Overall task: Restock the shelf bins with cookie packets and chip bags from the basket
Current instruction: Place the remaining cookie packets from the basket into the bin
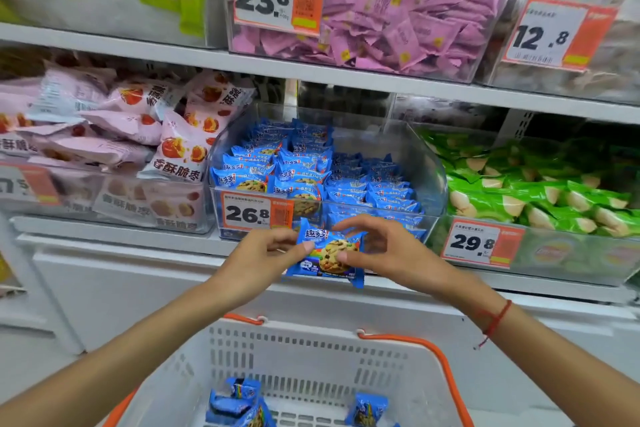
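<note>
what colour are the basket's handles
Orange, on a white basket; the handle on the right shows it best in the head view.

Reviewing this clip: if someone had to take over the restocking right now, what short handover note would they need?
Left hand and right hand both pinch one blue cookie packet, held just in front of the clear cookie bin priced 26.8.
The bin already holds many matching packets; its right side sits lower.
The white basket below holds a few more blue packets.
Left: drop this packet in, then empty the basket.
</note>
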Available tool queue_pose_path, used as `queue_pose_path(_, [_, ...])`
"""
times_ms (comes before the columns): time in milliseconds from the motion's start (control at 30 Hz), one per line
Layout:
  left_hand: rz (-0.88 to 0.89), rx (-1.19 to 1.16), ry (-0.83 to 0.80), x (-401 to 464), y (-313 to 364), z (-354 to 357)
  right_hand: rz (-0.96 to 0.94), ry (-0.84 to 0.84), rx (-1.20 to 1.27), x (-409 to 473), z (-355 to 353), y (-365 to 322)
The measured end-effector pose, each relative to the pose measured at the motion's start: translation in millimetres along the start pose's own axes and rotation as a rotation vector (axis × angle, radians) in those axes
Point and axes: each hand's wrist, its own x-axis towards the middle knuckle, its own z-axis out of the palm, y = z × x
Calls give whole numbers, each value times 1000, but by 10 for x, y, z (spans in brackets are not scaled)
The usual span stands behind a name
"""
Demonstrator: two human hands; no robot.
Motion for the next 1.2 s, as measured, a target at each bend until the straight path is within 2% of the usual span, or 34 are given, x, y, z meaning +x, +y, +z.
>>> queue_pose_path(100, [23,-4,33,21,48,-16,-62,121,-44,14,23,14])
queue_pose_path(233, [68,59,25,63,135,-30,-102,167,-56,10,-30,-6])
queue_pose_path(300, [93,106,86,99,189,-74,-122,203,-56,25,-95,-33])
queue_pose_path(400, [147,201,171,191,313,-159,-103,266,24,85,-193,-98])
queue_pose_path(533, [167,240,194,362,433,-144,-80,274,112,240,-245,-181])
queue_pose_path(633, [191,283,236,522,446,-110,-107,358,-23,374,-290,-173])
queue_pose_path(767, [241,356,215,714,485,-140,-138,422,-199,528,-426,-194])
queue_pose_path(833, [299,525,278,803,503,-219,-126,438,-274,605,-497,-212])
queue_pose_path(900, [350,798,350,906,489,-315,-102,499,-345,680,-584,-211])
queue_pose_path(967, [328,968,325,1016,414,-378,-74,568,-385,783,-675,-194])
queue_pose_path(1067, [254,986,280,1079,307,-371,-35,662,-428,979,-795,-159])
queue_pose_path(1200, [245,988,295,1084,239,-376,23,672,-510,1381,-849,-60])
